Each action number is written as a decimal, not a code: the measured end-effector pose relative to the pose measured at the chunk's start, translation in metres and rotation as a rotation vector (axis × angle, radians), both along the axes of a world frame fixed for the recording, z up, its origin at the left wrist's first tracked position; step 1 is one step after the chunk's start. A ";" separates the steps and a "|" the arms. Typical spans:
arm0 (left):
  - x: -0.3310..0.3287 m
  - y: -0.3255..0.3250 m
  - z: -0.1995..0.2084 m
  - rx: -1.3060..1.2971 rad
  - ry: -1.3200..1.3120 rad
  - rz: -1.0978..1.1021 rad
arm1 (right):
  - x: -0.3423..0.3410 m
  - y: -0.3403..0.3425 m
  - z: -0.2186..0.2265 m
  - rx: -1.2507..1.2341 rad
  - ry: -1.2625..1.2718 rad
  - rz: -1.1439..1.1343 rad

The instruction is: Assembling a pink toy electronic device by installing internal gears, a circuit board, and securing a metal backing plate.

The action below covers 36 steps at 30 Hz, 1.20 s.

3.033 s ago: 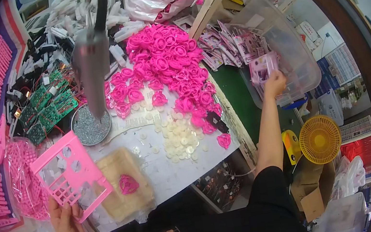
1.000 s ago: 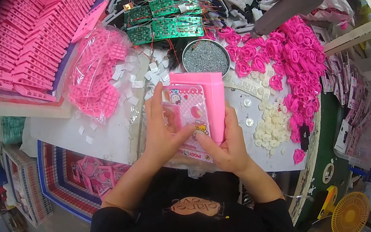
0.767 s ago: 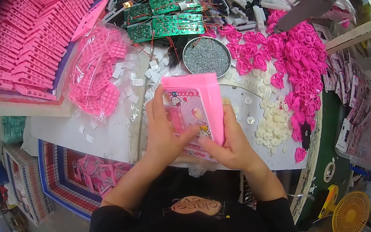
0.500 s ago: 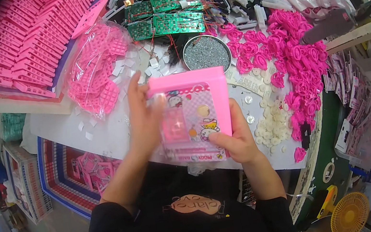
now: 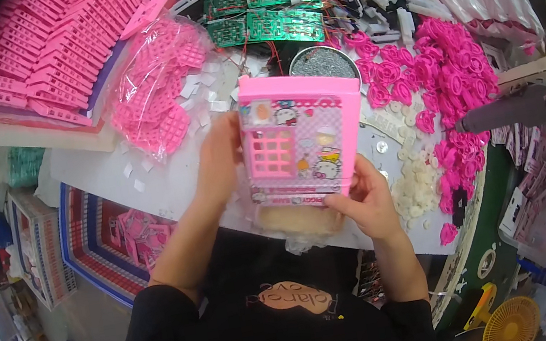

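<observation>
A pink plastic toy money-box front panel [image 5: 307,138] is tilted up over the near part of the worktable. Its face carries a cartoon-printed sheet and a grid of square keypad openings. My left hand [image 5: 220,161] is at the panel's left edge, its fingers partly hidden behind it. At the lower right corner, my right hand [image 5: 370,204] grips the panel, thumb on the front and fingers along the side. Beneath the panel's lower edge lies a pale yellowish block in clear plastic [image 5: 299,222], partly covered.
Behind the panel stands a round tin of small screws [image 5: 324,62]. Green circuit boards [image 5: 285,22] and a bag of pink keypads [image 5: 157,92] lie beyond. Pink rings [image 5: 449,64] and white discs [image 5: 414,180] are heaped right, near an electric screwdriver [image 5: 506,110]. Pink parts [image 5: 54,48] stack far left.
My left hand has moved off the panel's front to its left edge. The panel has been raised and tilted, its keypad openings now plainly showing. The whole view has shifted slightly.
</observation>
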State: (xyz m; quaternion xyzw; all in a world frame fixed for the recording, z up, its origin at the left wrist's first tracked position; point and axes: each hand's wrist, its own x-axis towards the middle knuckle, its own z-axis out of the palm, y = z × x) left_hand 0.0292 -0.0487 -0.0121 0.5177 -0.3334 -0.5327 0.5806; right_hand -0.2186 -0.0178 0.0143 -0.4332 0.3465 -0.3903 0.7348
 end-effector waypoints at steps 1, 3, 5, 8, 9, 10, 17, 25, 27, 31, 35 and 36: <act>0.005 0.013 -0.006 0.059 -0.155 -0.065 | 0.000 0.002 0.001 -0.004 -0.013 -0.045; -0.013 0.032 0.006 -0.055 -0.342 0.033 | 0.007 0.005 0.002 0.003 -0.013 -0.050; -0.008 0.035 0.000 -0.071 -0.301 0.017 | 0.013 0.009 0.003 -0.001 -0.011 -0.064; -0.005 0.034 -0.007 -0.124 -0.361 0.013 | 0.018 0.019 0.001 -0.005 -0.019 -0.092; -0.004 0.033 -0.006 -0.146 -0.402 0.015 | 0.018 0.020 -0.003 0.001 -0.023 -0.094; -0.003 0.031 -0.004 -0.184 -0.448 -0.025 | 0.017 0.020 -0.005 0.002 -0.027 -0.097; 0.019 -0.001 0.026 -0.040 -0.096 -0.303 | -0.008 0.022 -0.005 0.046 0.085 0.004; 0.023 -0.003 0.045 -0.213 -0.067 -0.319 | -0.010 0.010 0.011 -0.075 0.354 0.005; 0.023 -0.004 0.052 -0.297 -0.085 -0.329 | -0.002 -0.002 0.018 -0.180 0.216 -0.088; 0.032 -0.007 0.053 -0.446 -0.282 -0.587 | 0.003 -0.026 0.044 -0.281 0.014 -0.273; 0.023 -0.004 0.062 -0.507 -0.265 -0.529 | -0.006 -0.037 0.048 -0.551 0.256 -0.229; 0.020 -0.007 0.063 -0.518 -0.258 -0.520 | -0.008 -0.038 0.054 -0.620 0.286 -0.227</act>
